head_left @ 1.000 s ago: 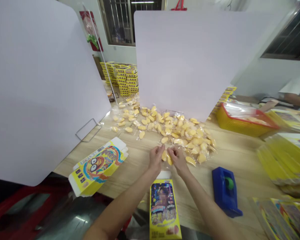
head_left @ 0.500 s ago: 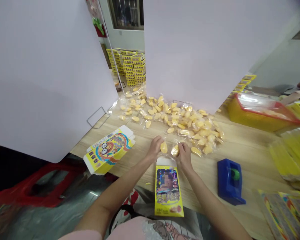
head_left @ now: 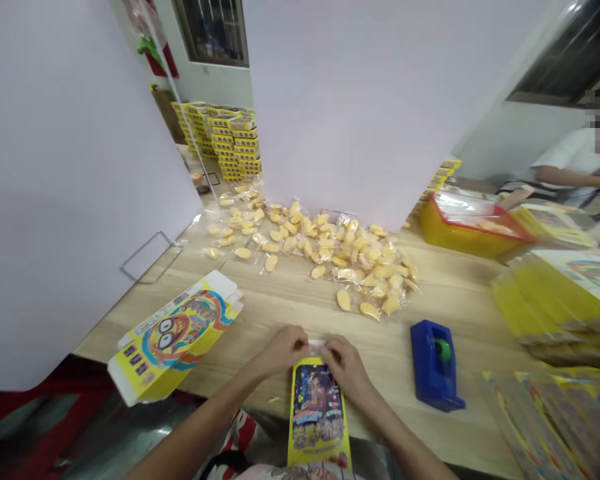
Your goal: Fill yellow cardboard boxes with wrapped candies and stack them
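A yellow printed box (head_left: 319,417) lies at the table's front edge, its top end away from me. My left hand (head_left: 286,348) and my right hand (head_left: 344,363) pinch at the left and right of that end, around its white flap (head_left: 317,347). Whether a wrapped piece is between the fingers is hidden. Beyond my hands spreads a pile of yellow pieces in clear wrappers (head_left: 375,257). One wrapped piece (head_left: 343,301) lies at the pile's near edge. A second yellow box (head_left: 180,337) rests to the left.
A blue tape dispenser (head_left: 437,367) stands to the right. Farther right are flat yellow cartons (head_left: 555,297) and a red-rimmed yellow basket (head_left: 473,233). White panels (head_left: 355,113) rise behind the pile. A person (head_left: 575,160) sits at the far right.
Both hands have come nearer to me and closer together, onto the box's end. The wrapped pieces they held are no longer visible in them. The view has turned to the right.
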### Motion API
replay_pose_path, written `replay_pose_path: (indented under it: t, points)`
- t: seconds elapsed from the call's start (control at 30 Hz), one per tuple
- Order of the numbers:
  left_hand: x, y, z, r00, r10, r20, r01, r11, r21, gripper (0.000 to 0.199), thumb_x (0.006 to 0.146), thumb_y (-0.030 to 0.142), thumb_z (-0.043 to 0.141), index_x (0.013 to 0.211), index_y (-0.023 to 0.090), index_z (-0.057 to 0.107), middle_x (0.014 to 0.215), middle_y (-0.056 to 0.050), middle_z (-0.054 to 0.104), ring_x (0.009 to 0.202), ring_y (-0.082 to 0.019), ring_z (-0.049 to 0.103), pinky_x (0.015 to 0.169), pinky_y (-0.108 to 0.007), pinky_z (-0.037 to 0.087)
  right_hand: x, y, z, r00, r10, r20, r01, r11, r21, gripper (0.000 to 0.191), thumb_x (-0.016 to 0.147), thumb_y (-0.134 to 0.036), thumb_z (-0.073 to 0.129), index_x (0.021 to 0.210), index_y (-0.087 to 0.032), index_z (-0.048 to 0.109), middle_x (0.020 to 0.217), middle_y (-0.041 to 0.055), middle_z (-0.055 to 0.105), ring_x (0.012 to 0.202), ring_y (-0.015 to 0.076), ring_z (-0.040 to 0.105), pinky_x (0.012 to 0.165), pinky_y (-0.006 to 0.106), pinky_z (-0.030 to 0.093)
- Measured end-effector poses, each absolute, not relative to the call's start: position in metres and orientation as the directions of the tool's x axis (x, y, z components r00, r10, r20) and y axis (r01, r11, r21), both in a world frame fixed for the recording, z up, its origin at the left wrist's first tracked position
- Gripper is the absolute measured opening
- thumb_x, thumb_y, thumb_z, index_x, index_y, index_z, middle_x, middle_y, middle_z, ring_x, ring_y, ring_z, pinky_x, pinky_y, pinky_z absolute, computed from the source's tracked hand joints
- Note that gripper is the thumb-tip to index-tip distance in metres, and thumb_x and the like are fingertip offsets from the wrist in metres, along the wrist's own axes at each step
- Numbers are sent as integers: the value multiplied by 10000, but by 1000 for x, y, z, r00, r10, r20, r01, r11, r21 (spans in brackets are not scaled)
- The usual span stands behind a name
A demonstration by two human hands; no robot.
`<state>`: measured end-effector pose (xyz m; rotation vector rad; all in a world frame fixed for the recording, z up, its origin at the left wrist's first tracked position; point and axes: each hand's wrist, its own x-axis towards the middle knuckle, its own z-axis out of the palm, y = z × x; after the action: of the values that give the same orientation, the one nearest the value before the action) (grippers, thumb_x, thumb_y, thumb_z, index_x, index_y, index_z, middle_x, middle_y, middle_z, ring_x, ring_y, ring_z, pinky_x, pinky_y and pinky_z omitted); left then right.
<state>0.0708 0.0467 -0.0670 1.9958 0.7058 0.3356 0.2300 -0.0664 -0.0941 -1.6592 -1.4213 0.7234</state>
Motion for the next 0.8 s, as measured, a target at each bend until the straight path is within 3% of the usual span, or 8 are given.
replay_pose_path:
  t: [0.1,0.17,0.23,0.33,0.5,0.6,0.7,0.8]
  points:
    - [77,47,-65,842,538,21,314,-522,793,276,780,350,615,536,223,600,665,-28,562,710,-203,507,702,-332,359,242,-69,-87,188,969,160,647,1,-762,287,907,-337,506,664,-192,550,907,69,597,912,213,526,831,334,411]
    - [92,54,-62,822,568,48,357,-579,733,291,821,394,578,587,230,632,713,-44,587,773,-225,538,739,-343,371,262,-63,-83,248,946,210,723,-36,-690,199,905,-336,521,820,-184,616,983,90,602,969,224,525,882,341,411]
    - [116,66,-58,732,680,40,458,-535,711,291,832,415,558,644,209,638,720,-57,591,789,-236,559,750,-347,382,287,-53,-80,334,915,225,820,-165,-547,174,900,-283,521,982,-163,616,1037,109,602,1006,232,526,904,339,410]
    - [163,83,-57,583,812,34,557,-430,711,296,810,426,572,686,160,611,769,-100,592,890,-291,561,830,-401,374,318,-34,-80,459,869,185,867,-394,-304,194,875,-162,492,1021,-133,616,1082,150,600,1005,267,536,873,365,412]
    - [216,93,-69,536,844,16,516,-342,785,192,639,234,713,749,156,576,930,-115,591,1080,-333,484,920,-426,340,331,-23,-87,518,838,170,847,-477,-234,194,764,-137,591,953,-152,631,1008,164,611,986,310,542,791,372,410]
    - [213,93,-78,564,824,-51,428,-239,871,244,579,107,690,769,169,550,790,-39,574,895,-245,549,819,-352,400,336,-30,-89,482,860,166,853,-417,-315,94,710,-189,633,796,-187,595,866,101,612,865,267,554,712,332,401]
    - [194,89,-78,584,803,-118,301,-79,950,303,616,152,681,885,167,543,761,-5,565,738,-173,558,671,-274,424,338,-33,-88,541,831,126,690,-354,-631,197,730,-320,636,686,-204,483,639,6,517,614,178,490,579,279,354]
    - [178,77,-71,612,777,-146,153,65,986,350,707,371,674,952,152,554,798,-24,598,698,-149,575,615,-242,431,323,-25,-83,582,805,113,356,-128,-926,324,745,-480,631,765,-206,458,660,-30,489,571,140,449,540,252,345]
